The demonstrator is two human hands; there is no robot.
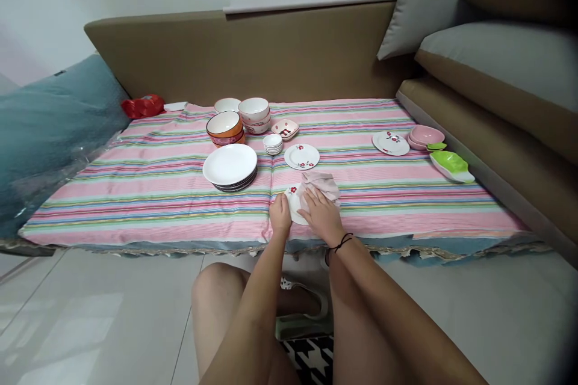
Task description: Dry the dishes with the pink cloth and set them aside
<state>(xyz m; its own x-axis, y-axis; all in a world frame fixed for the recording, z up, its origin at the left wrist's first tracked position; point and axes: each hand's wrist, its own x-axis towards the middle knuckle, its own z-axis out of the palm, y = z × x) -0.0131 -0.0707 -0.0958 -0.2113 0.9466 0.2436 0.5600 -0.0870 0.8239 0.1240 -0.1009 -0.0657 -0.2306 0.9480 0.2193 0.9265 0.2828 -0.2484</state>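
Observation:
A small white plate (293, 211) with red flowers lies near the front edge of the striped cover, directly before me. My left hand (280, 214) grips its left rim, fingers closed with the thumb on top. My right hand (323, 215), a black band at the wrist, presses a pale pink cloth (325, 185) onto the plate's right side. The cloth bunches up beyond my fingers and hides part of the plate. Just behind lies another flowered plate (301, 157), apart from both hands.
White plates (230, 163) stand stacked to the left, with stacked bowls (253, 109), small dishes (273, 143) and a strawberry-patterned dish (285, 129) behind. Rightward are a flowered plate (391, 144), pink bowls (426, 135) and a green leaf-shaped dish (450, 163). Cushions (501, 66) pile at right.

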